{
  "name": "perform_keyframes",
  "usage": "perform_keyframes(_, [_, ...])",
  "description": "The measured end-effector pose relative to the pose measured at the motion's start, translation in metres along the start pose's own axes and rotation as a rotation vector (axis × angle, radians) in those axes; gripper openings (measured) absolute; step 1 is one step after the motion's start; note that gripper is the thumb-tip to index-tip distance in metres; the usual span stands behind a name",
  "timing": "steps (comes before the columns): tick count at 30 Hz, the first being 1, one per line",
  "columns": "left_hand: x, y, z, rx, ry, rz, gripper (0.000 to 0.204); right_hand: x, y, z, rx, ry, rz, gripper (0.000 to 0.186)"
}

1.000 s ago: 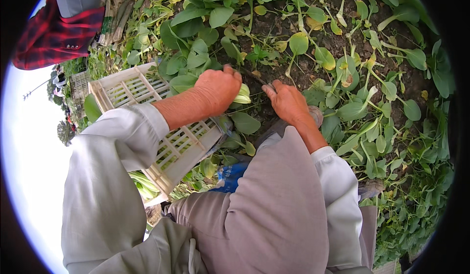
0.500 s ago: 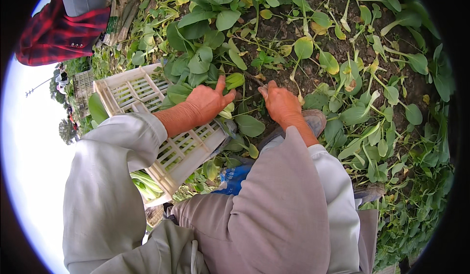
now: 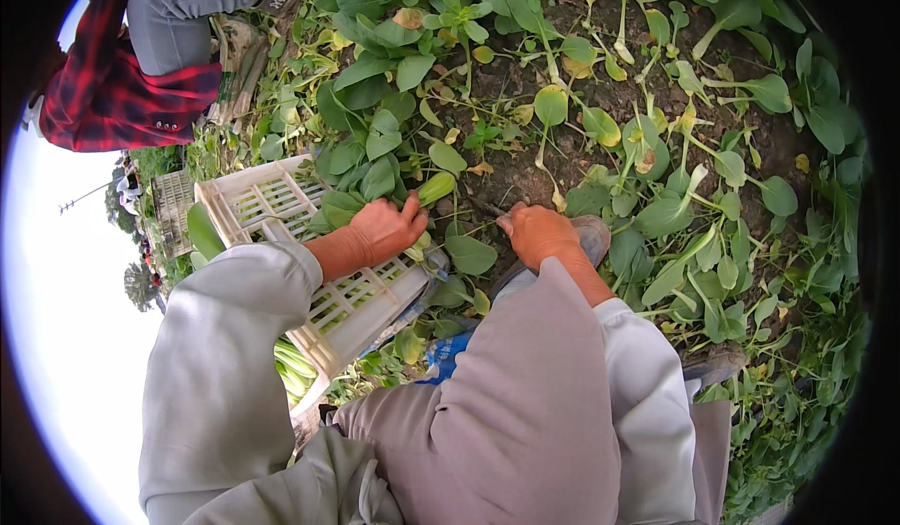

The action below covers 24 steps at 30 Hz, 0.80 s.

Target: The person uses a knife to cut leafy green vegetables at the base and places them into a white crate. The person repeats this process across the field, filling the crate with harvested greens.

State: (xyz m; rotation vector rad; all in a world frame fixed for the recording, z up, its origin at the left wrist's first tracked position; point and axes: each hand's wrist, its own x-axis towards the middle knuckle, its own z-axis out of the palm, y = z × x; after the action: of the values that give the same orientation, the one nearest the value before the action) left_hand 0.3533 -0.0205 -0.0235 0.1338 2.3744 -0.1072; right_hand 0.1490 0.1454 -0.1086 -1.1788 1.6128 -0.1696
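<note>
My left hand is closed over the near side of a crate, its fingers curled at a bok choy whose pale green base points right. Dark leaves lie just beyond those fingers. To the right, my right hand is closed low above the soil, beside my shoe. From its fingers a thin dark knife blade sticks out to the left, toward the bok choy; the handle is hidden in the grip. Below my left hand, the white slatted plastic crate stands tilted in view, with greens showing inside.
Bok choy plants and loose yellowing leaves cover the soil ahead and right. A person in a red checked shirt crouches at the upper left. Another crate stands farther off at the left. A blue bag lies by my knee.
My left hand has drawn its fingers in around the bok choy and sits slightly lower. The right hand keeps the knife near the soil. The view has shifted, bringing more of the other person in.
</note>
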Motion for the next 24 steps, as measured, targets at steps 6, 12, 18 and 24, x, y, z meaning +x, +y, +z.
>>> perform_keyframes(6, [-0.002, -0.020, -0.078, -0.235, 0.109, 0.038, 0.051, -0.048, 0.027, -0.038, 0.397, 0.319, 0.202, 0.040])
perform_keyframes(12, [0.038, -0.023, -0.172, -0.500, 0.516, 0.142, 0.067, -0.079, 0.046, -0.120, 1.002, 0.578, -0.315, 0.058])
perform_keyframes(18, [0.079, -0.019, -0.208, -0.979, 0.380, 0.106, 0.061, -0.100, 0.080, -0.165, 1.099, 0.375, -0.251, 0.050])
perform_keyframes(24, [0.126, -0.016, -0.245, -1.108, 0.429, -0.104, 0.057, -0.114, 0.091, -0.164, 0.911, 0.591, -0.056, 0.038])
